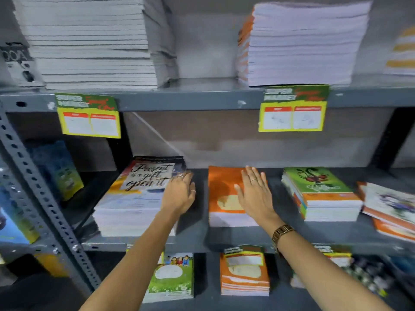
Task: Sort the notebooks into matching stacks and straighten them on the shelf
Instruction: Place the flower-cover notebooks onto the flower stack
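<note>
On the middle shelf (pixel 197 236) stand several notebook stacks. The left stack (pixel 132 198) has a cover reading "Present is a gift, open it". My left hand (pixel 179 194) rests against its right side, fingers curled at the top corner. The orange stack (pixel 221 194) sits in the middle. My right hand (pixel 254 194) lies flat on top of it, fingers spread, holding nothing. A green-covered stack (pixel 318 191) stands further right, and a tilted orange-and-white pile (pixel 390 209) lies at the far right edge.
The upper shelf holds two tall stacks, grey-white (pixel 94 43) and white with orange spines (pixel 301 43). Yellow price tags (pixel 88 117) (pixel 292 111) hang from its edge. The lower shelf has a green stack (pixel 170 277) and an orange stack (pixel 244 274). A perforated metal upright (pixel 40 205) stands left.
</note>
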### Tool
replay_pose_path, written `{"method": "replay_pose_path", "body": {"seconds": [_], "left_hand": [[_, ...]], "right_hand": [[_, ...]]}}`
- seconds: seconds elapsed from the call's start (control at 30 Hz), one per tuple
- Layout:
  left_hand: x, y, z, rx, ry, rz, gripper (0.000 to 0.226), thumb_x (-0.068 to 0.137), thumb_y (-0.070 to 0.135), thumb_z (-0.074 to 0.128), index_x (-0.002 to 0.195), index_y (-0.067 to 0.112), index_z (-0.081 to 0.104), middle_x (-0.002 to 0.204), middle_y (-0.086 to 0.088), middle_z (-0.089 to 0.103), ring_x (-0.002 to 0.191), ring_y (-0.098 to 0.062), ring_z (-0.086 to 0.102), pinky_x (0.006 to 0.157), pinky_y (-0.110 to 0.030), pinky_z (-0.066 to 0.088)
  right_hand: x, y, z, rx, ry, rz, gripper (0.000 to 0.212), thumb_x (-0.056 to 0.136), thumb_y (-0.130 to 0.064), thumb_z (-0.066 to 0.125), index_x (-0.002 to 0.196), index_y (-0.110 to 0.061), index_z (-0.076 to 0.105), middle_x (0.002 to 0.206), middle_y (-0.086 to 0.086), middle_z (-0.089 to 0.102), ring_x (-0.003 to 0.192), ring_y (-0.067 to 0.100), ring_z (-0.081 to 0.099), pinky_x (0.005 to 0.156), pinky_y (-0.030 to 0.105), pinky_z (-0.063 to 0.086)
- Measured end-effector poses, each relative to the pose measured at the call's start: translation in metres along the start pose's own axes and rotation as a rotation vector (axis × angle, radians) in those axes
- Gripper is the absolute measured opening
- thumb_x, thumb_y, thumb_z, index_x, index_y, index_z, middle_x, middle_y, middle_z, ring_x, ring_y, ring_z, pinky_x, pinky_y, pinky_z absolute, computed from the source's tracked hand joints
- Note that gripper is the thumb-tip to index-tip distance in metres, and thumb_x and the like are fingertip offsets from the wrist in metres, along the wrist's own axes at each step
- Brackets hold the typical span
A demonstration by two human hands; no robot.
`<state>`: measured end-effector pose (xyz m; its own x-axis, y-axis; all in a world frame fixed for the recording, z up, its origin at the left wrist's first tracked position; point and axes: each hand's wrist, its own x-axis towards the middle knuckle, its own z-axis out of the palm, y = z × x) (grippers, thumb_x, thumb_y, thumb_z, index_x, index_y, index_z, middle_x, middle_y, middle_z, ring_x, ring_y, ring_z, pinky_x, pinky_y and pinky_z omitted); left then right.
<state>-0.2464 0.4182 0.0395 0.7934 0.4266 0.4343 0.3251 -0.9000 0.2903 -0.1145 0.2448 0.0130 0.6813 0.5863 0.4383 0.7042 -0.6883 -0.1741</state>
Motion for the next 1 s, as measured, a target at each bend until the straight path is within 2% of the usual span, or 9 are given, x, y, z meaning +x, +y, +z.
{"method": "replay_pose_path", "body": {"seconds": [0.2,0.33,0.47,0.63,0.73,0.8,0.87,0.93,1.0], "left_hand": [[0.022,0.117,0.053,-0.207,-0.061,0.042,0.036,0.090,0.013,0.047,0.124,0.001,0.049,0.126,-0.023,0.054,0.112,-0.039,0.053,0.092,-0.043,0.043],[0.031,0.200,0.093,-0.367,-0.120,0.097,0.037,0.090,0.010,0.047,0.127,0.003,0.050,0.124,-0.023,0.057,0.114,-0.038,0.053,0.094,-0.040,0.041],[0.032,0.272,0.124,-0.479,-0.173,0.132,0.035,0.091,0.014,0.048,0.125,0.008,0.052,0.122,-0.021,0.059,0.108,-0.038,0.058,0.090,-0.042,0.048],[0.037,0.343,0.159,-0.452,-0.194,0.227,0.034,0.092,0.016,0.045,0.125,0.007,0.053,0.118,-0.020,0.063,0.107,-0.035,0.059,0.089,-0.041,0.048],[0.038,0.371,0.178,-0.348,-0.193,0.332,0.036,0.091,0.013,0.043,0.125,0.006,0.052,0.115,-0.020,0.064,0.106,-0.035,0.057,0.091,-0.039,0.044],[0.035,0.385,0.192,-0.272,-0.194,0.408,0.037,0.091,0.014,0.042,0.126,0.006,0.051,0.123,-0.017,0.061,0.114,-0.032,0.054,0.101,-0.038,0.039],[0.030,0.393,0.206,-0.120,-0.195,0.499,0.042,0.092,0.019,0.040,0.133,0.009,0.044,0.137,-0.012,0.052,0.129,-0.025,0.044,0.116,-0.042,0.020],[0.024,0.396,0.217,0.004,-0.206,0.606,0.048,0.092,0.021,0.040,0.139,0.010,0.037,0.146,-0.009,0.043,0.139,-0.022,0.032,0.119,-0.049,0.002],[0.017,0.397,0.226,0.078,-0.235,0.691,0.050,0.093,0.023,0.036,0.141,0.008,0.031,0.150,-0.010,0.037,0.142,-0.023,0.025,0.118,-0.049,-0.003]], "right_hand": [[-0.028,0.125,-0.040,-0.084,0.055,0.355,0.052,0.091,-0.026,0.049,0.137,-0.005,0.041,0.146,0.014,0.042,0.136,0.028,0.036,0.117,0.040,0.020],[-0.054,0.204,-0.064,-0.129,0.059,0.538,0.046,0.090,-0.023,0.050,0.131,-0.001,0.046,0.140,0.017,0.048,0.128,0.031,0.044,0.110,0.040,0.028],[-0.072,0.265,-0.087,-0.175,0.027,0.725,0.045,0.091,-0.025,0.051,0.128,-0.001,0.046,0.131,0.019,0.053,0.121,0.035,0.047,0.102,0.043,0.036],[-0.092,0.328,-0.104,-0.063,-0.001,0.970,0.051,0.091,-0.037,0.052,0.124,0.002,0.049,0.130,0.019,0.053,0.121,0.035,0.049,0.096,0.040,0.044],[-0.101,0.354,-0.105,0.034,-0.053,1.075,0.068,0.083,-0.054,0.058,0.117,0.005,0.058,0.124,0.019,0.059,0.115,0.033,0.056,0.095,0.038,0.050],[-0.104,0.366,-0.104,0.037,-0.145,1.119,0.082,0.078,-0.062,0.060,0.123,0.006,0.053,0.129,0.021,0.054,0.119,0.034,0.053,0.098,0.036,0.047],[-0.101,0.374,-0.103,0.056,-0.216,1.135,0.084,0.075,-0.061,0.065,0.126,0.004,0.051,0.133,0.022,0.050,0.121,0.034,0.051,0.099,0.036,0.047],[-0.095,0.380,-0.102,0.087,-0.244,1.142,0.079,0.075,-0.057,0.067,0.126,0.001,0.052,0.134,0.021,0.051,0.123,0.032,0.051,0.100,0.035,0.047],[-0.089,0.387,-0.101,0.102,-0.302,1.163,0.084,0.077,-0.056,0.066,0.133,0.002,0.043,0.140,0.018,0.046,0.130,0.031,0.044,0.105,0.038,0.042]]}}
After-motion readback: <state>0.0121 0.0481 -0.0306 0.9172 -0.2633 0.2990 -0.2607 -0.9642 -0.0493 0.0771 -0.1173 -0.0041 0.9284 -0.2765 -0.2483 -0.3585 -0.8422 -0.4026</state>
